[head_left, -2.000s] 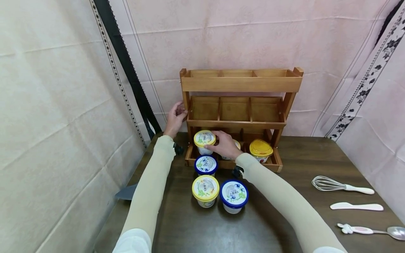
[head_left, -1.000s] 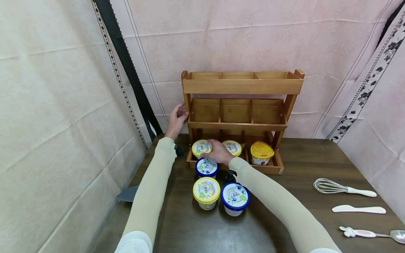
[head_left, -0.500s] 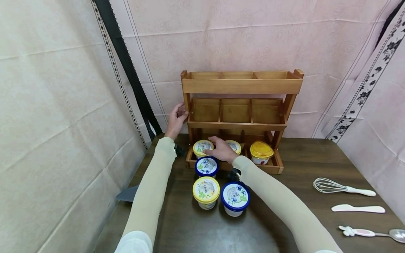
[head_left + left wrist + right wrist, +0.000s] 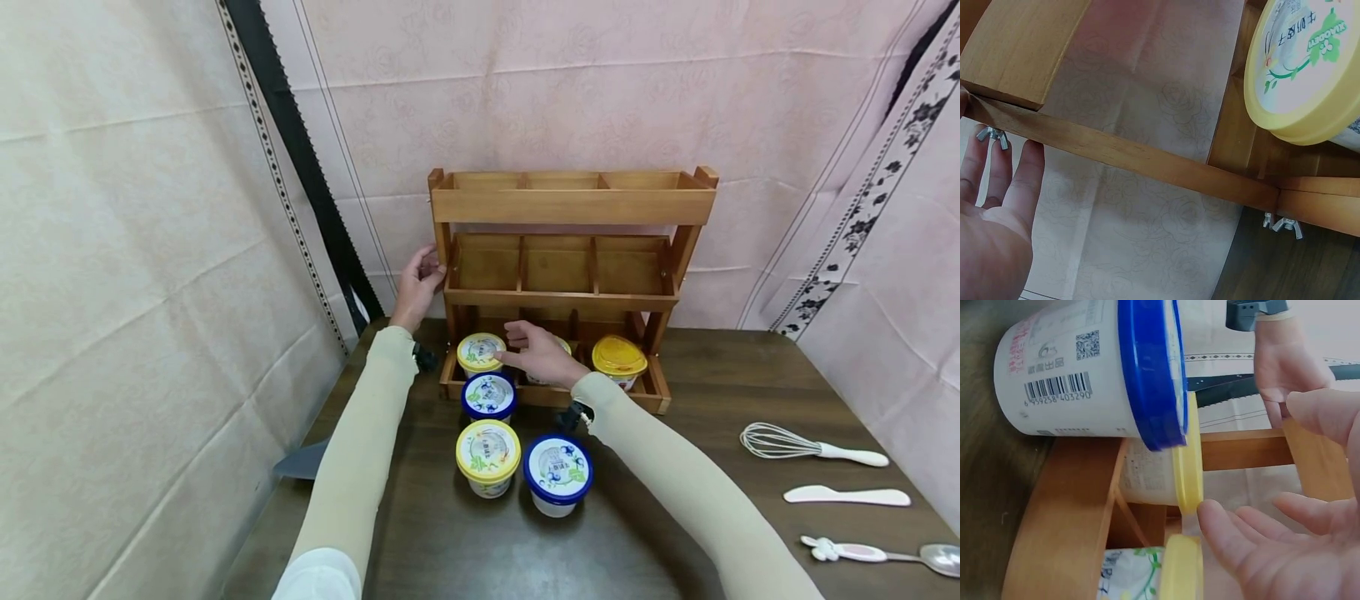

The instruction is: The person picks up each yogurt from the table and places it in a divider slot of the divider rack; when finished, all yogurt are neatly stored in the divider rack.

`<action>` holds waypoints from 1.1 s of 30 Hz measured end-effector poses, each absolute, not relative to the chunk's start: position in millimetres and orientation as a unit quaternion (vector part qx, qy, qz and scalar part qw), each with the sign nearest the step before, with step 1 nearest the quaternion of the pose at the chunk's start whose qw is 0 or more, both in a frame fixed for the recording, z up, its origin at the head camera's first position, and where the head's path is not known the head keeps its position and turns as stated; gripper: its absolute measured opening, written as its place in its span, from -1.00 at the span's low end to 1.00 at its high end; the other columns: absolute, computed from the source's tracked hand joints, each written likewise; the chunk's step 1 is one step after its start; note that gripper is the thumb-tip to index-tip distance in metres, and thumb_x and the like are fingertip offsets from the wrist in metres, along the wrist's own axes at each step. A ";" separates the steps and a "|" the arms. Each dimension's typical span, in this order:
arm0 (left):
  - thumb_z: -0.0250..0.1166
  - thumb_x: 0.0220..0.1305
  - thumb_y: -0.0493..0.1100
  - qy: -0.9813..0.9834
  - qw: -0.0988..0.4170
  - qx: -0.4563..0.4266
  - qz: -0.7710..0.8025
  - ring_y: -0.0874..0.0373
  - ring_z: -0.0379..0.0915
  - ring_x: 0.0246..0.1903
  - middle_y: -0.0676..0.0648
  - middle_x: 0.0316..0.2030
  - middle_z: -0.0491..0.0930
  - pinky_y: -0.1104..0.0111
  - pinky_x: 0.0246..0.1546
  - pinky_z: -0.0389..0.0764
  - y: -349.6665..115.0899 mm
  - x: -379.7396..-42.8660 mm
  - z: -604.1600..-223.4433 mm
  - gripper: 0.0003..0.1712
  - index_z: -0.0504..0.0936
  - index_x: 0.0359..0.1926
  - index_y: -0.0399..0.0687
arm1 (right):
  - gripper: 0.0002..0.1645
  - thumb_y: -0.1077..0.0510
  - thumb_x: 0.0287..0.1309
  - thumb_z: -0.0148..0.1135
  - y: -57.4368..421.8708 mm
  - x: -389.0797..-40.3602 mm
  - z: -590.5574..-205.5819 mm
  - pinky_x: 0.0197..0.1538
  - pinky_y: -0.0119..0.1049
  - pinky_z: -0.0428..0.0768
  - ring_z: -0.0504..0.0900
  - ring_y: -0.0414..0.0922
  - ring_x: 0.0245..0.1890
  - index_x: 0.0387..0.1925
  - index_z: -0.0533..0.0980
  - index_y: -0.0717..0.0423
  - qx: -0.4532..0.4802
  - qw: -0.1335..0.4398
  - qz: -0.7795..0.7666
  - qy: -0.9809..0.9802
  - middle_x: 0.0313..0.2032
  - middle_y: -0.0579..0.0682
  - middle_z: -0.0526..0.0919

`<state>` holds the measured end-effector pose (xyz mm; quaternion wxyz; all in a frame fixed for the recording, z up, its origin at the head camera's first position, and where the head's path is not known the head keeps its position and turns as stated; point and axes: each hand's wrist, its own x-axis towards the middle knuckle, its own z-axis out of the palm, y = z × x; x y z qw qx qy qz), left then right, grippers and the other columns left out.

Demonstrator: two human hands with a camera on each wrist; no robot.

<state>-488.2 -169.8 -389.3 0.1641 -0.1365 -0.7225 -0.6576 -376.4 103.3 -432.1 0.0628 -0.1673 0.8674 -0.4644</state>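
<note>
My left hand (image 4: 418, 286) is at the left post of a three-tier wooden rack (image 4: 573, 206). In the left wrist view its straight fingers (image 4: 1024, 178) touch the post beside a wing nut (image 4: 992, 134). A yellow-lidded tub (image 4: 480, 352) stands upright in the bottom tier's left compartment. Just right of its lid, my right hand (image 4: 542, 353) holds nothing, thumb and fingers spread. It partly hides another yellow-lidded tub (image 4: 564, 345) in the middle compartment. In front of the rack stand a blue-lidded tub (image 4: 489, 396), a yellow-lidded one (image 4: 488, 454) and a second blue-lidded one (image 4: 558, 468).
The bottom tier's right compartment holds a deeper-yellow-lidded tub (image 4: 619, 357). On the table's right side lie a whisk (image 4: 813, 446), a white knife (image 4: 847, 496) and a spoon (image 4: 877, 553). A grey-blue flat piece (image 4: 302, 460) shows beside the left forearm. Pale cloth (image 4: 585, 92) hangs behind the rack.
My right hand has lowered the yellow-lidded tub into the bottom left compartment and let go of it, then drawn slightly right. My left hand has stayed at the post.
</note>
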 end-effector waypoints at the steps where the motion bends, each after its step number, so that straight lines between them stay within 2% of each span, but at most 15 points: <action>1: 0.28 0.53 -0.16 -0.723 0.165 -0.136 -0.657 0.12 0.49 0.06 0.03 0.05 0.51 0.09 0.16 0.64 -169.8 -488.1 -389.4 -0.47 0.50 0.45 0.18 | -0.17 -0.15 0.37 0.39 105.5 -375.1 -431.4 0.46 0.15 0.48 0.48 0.15 0.44 0.52 0.32 -0.03 -0.167 0.060 -0.464 0.868 0.42 0.12 0.49; 11: 0.28 0.53 -0.16 -0.726 0.166 -0.137 -0.653 0.10 0.48 0.08 0.02 0.04 0.50 0.08 0.18 0.63 -170.2 -489.8 -390.9 -0.48 0.51 0.44 0.17 | -0.19 -0.30 0.36 0.35 134.2 -359.0 -425.3 0.44 0.15 0.50 0.56 0.09 0.36 0.48 0.37 -0.10 -0.196 0.039 -0.453 0.869 0.37 0.08 0.55; 18: 0.28 0.54 -0.15 -0.730 0.168 -0.136 -0.648 0.10 0.49 0.08 0.01 0.06 0.51 0.11 0.16 0.63 -170.1 -490.1 -389.8 -0.47 0.50 0.45 0.19 | -0.32 -0.22 0.41 0.33 154.6 -341.9 -425.9 0.30 0.12 0.63 0.62 0.07 0.29 0.40 0.47 -0.04 -0.234 0.029 -0.443 0.865 0.30 0.12 0.62; 25: 0.28 0.54 -0.12 -0.733 0.171 -0.137 -0.644 0.09 0.48 0.09 0.01 0.06 0.51 0.20 0.14 0.60 -170.9 -490.9 -390.9 -0.48 0.50 0.45 0.20 | -0.38 -0.23 0.43 0.31 171.0 -321.1 -431.8 0.25 0.04 0.64 0.65 0.03 0.23 0.34 0.55 -0.02 -0.258 0.021 -0.428 0.866 0.25 0.11 0.67; 30: 0.28 0.55 -0.10 -0.736 0.173 -0.138 -0.640 0.07 0.48 0.11 -0.01 0.07 0.51 0.14 0.18 0.60 -170.5 -490.1 -390.9 -0.48 0.50 0.45 0.21 | -0.47 -0.22 0.44 0.31 182.0 -305.8 -441.5 0.22 -0.02 0.64 0.66 -0.01 0.19 0.29 0.57 -0.11 -0.254 0.018 -0.431 0.866 0.21 0.04 0.69; 33: 0.27 0.55 -0.11 -0.737 0.174 -0.137 -0.639 0.06 0.49 0.11 -0.02 0.09 0.52 0.10 0.20 0.61 -170.9 -488.9 -391.2 -0.48 0.50 0.45 0.21 | -0.52 -0.20 0.43 0.33 187.9 -297.2 -449.9 0.25 0.04 0.66 0.67 -0.02 0.20 0.26 0.57 -0.18 -0.257 0.020 -0.436 0.862 0.20 -0.01 0.70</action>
